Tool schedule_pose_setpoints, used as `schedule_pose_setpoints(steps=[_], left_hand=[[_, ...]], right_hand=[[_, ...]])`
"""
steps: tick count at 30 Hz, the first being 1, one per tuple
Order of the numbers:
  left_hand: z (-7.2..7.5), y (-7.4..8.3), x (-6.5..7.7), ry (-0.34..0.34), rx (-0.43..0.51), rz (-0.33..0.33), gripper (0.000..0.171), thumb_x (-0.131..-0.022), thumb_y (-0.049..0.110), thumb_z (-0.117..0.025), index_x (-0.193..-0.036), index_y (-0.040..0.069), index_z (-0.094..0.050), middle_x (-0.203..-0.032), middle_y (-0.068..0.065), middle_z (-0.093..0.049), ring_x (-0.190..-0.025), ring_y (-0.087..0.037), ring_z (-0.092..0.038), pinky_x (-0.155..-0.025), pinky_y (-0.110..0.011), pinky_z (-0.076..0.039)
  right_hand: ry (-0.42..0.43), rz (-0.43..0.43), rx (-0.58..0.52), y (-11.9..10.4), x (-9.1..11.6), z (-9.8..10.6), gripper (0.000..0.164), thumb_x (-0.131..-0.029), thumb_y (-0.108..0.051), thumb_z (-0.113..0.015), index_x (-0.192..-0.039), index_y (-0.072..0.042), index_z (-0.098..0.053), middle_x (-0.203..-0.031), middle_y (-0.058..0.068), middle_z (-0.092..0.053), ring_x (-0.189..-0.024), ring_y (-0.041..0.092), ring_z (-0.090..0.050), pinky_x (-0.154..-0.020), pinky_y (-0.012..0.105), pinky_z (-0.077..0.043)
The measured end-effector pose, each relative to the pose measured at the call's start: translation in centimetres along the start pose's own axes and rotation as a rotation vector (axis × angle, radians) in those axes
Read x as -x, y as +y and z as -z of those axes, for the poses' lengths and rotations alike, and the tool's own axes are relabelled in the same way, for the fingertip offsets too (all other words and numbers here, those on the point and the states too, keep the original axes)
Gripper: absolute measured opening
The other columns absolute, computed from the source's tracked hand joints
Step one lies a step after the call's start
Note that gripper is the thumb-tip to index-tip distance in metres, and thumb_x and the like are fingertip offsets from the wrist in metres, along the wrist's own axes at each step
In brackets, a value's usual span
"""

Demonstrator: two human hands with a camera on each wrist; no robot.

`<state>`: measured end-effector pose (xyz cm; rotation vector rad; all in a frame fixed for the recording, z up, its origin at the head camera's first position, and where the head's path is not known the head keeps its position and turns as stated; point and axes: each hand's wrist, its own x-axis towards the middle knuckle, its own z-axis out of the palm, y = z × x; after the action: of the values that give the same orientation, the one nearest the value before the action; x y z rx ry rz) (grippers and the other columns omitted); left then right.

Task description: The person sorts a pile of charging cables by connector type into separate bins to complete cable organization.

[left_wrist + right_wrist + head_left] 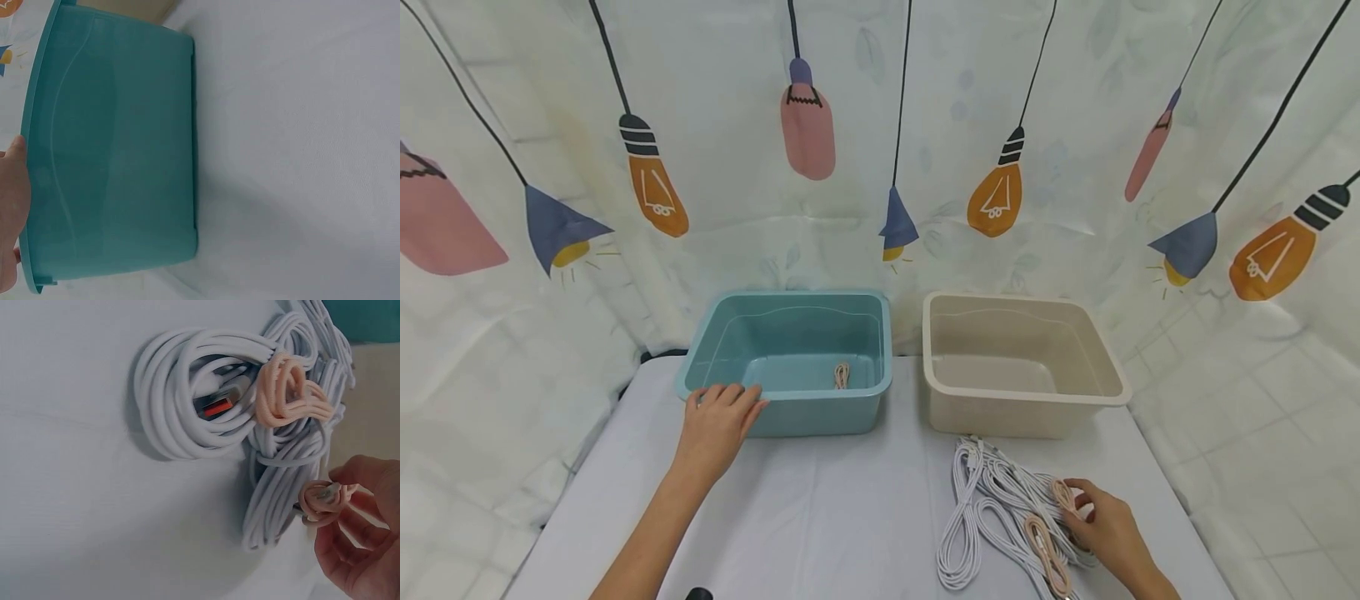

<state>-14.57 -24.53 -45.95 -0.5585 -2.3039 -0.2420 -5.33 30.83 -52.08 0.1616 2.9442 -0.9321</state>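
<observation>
With its fingers curled over the front rim, my left hand (718,425) holds the teal bin (820,414); the left wrist view shows the thumb at the rim's edge. A small coiled pink cable (842,376) lies inside that bin. At the right, my right hand (1112,529) pinches another coiled pink cable (324,503) between thumb and fingers, over a pile of bundled white cables (1000,492). One more pink cable coil (287,394) lies on the pile, beside a white coil with an orange-red connector (219,406).
A beige bin (992,423) stands right of the teal one, behind the cable pile. Both bins are on a white-covered table (850,517), backed by a curtain (737,217) printed with lamps. A small black object (699,593) shows at the near edge.
</observation>
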Motion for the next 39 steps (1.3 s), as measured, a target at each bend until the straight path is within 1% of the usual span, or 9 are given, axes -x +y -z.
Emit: schedule_pose_setpoints(steps=[9, 12, 14, 15, 17, 23, 26, 33, 39], left_hand=[[0.0, 0.0, 0.2, 0.006, 0.004, -0.008, 0.066, -0.114, 0.050, -0.028, -0.103, 0.003, -0.072, -0.087, -0.015, -0.068, -0.085, -0.043, -0.065, -0.079, -0.070, -0.051], [0.0, -0.2, 0.2, -0.008, 0.015, -0.004, 0.042, -0.110, 0.039, -0.053, -0.104, 0.003, -0.072, -0.088, -0.016, -0.068, -0.087, -0.044, -0.065, -0.080, -0.070, -0.051], [0.0, -0.2, 0.2, -0.020, 0.021, 0.005, 0.025, -0.100, 0.027, -0.070, -0.105, 0.003, -0.073, -0.089, -0.016, -0.069, -0.088, -0.044, -0.065, -0.081, -0.070, -0.050], [0.0, -0.2, 0.2, -0.027, 0.025, 0.011, 0.023, -0.093, 0.021, -0.077, -0.106, 0.003, -0.073, -0.089, -0.016, -0.069, -0.088, -0.043, -0.065, -0.082, -0.070, -0.050], [0.0, -0.3, 0.2, -0.038, 0.027, 0.022, 0.028, -0.084, 0.015, -0.083, -0.107, 0.002, -0.074, -0.090, -0.015, -0.070, -0.089, -0.043, -0.065, -0.083, -0.070, -0.050], [0.2, -0.2, 0.1, -0.069, 0.034, 0.050, 0.028, -0.084, 0.014, -0.085, -0.108, 0.003, -0.076, -0.092, -0.015, -0.071, -0.090, -0.042, -0.066, -0.084, -0.069, -0.049], [0.4, -0.2, 0.0, -0.094, 0.044, 0.067, 0.028, -0.085, 0.014, -0.085, -0.109, 0.003, -0.077, -0.094, -0.015, -0.073, -0.091, -0.043, -0.066, -0.085, -0.068, -0.049], [0.8, -0.1, -0.3, -0.153, 0.109, 0.155, 0.029, -0.086, 0.015, -0.086, -0.111, 0.002, -0.079, -0.099, -0.015, -0.075, -0.095, -0.042, -0.066, -0.089, -0.067, -0.047], [0.6, 0.2, -0.5, -0.130, 0.146, 0.241, 0.027, -0.089, 0.021, -0.083, -0.108, 0.003, -0.080, -0.102, -0.018, -0.076, -0.100, -0.046, -0.067, -0.095, -0.070, -0.044]], right_hand=[[0.051, 0.099, 0.004, -1.7, 0.0, 1.0, 0.044, -0.086, 0.000, -0.080, -0.128, 0.001, -0.069, -0.089, 0.005, -0.070, -0.060, 0.005, -0.048, -0.050, 0.023, -0.044], [0.073, 0.143, 0.022, -2.3, -0.1, 1.3, 0.043, -0.085, 0.000, -0.080, -0.127, 0.001, -0.069, -0.087, 0.003, -0.070, -0.059, 0.004, -0.047, -0.051, 0.023, -0.043], [0.093, 0.179, 0.026, -2.6, -0.2, 1.5, 0.043, -0.084, 0.000, -0.081, -0.125, 0.000, -0.070, -0.086, 0.002, -0.069, -0.059, 0.002, -0.047, -0.052, 0.023, -0.043], [0.105, 0.200, 0.026, -2.8, -0.2, 1.7, 0.042, -0.083, 0.001, -0.081, -0.124, 0.000, -0.071, -0.085, 0.002, -0.069, -0.059, 0.001, -0.047, -0.052, 0.023, -0.043], [0.127, 0.242, 0.021, -3.1, -0.3, 1.9, 0.042, -0.082, 0.003, -0.082, -0.123, -0.001, -0.071, -0.084, 0.002, -0.069, -0.059, 0.000, -0.046, -0.052, 0.023, -0.043], [0.143, 0.305, 0.010, -4.4, -0.5, 2.8, 0.043, -0.081, 0.005, -0.081, -0.123, 0.000, -0.071, -0.084, 0.000, -0.069, -0.060, -0.002, -0.045, -0.051, 0.023, -0.043], [0.172, 0.363, 0.018, -5.0, -0.7, 3.1, 0.044, -0.079, 0.006, -0.081, -0.122, 0.000, -0.072, -0.083, -0.001, -0.069, -0.060, -0.003, -0.045, -0.051, 0.023, -0.042], [0.197, 0.423, 0.025, -6.7, -1.2, 3.7, 0.046, -0.079, 0.008, -0.080, -0.123, -0.004, -0.073, -0.085, -0.002, -0.069, -0.062, -0.004, -0.046, -0.050, 0.022, -0.042], [0.223, 0.499, 0.017, -8.4, -1.8, 4.0, 0.046, -0.077, 0.009, -0.081, -0.121, -0.005, -0.073, -0.084, -0.003, -0.069, -0.064, -0.004, -0.046, -0.051, 0.022, -0.042]])
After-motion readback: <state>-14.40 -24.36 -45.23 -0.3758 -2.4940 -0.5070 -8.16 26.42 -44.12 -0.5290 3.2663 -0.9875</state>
